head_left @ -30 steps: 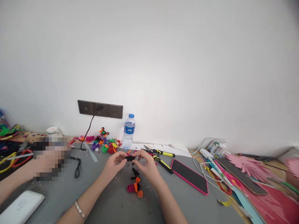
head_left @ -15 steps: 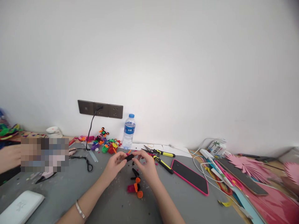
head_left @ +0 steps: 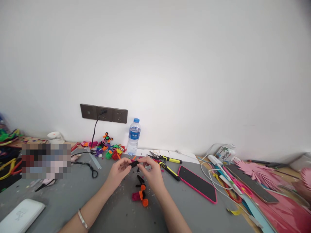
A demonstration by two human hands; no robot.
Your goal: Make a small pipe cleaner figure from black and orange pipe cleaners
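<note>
Both hands pinch one small black piece above the grey mat.
The left hand (head_left: 119, 171) and right hand (head_left: 151, 171) each grip the black piece (head_left: 133, 164) between thumb and fingers, held up between them. Just below, between the forearms, lie black strips (head_left: 140, 180) and a magenta-and-orange figure (head_left: 137, 196) on the mat (head_left: 109, 210). Beyond are cutters (head_left: 173, 160) and a phone (head_left: 198, 184) to the right, an upright bottle (head_left: 134, 137) by the wall, and bright toys (head_left: 119, 152) beside it.

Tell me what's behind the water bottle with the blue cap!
Behind the bottle there's the white wall, showing around its top. The blue label isn't see-through, so whatever is straight behind it can't be seen.
</note>
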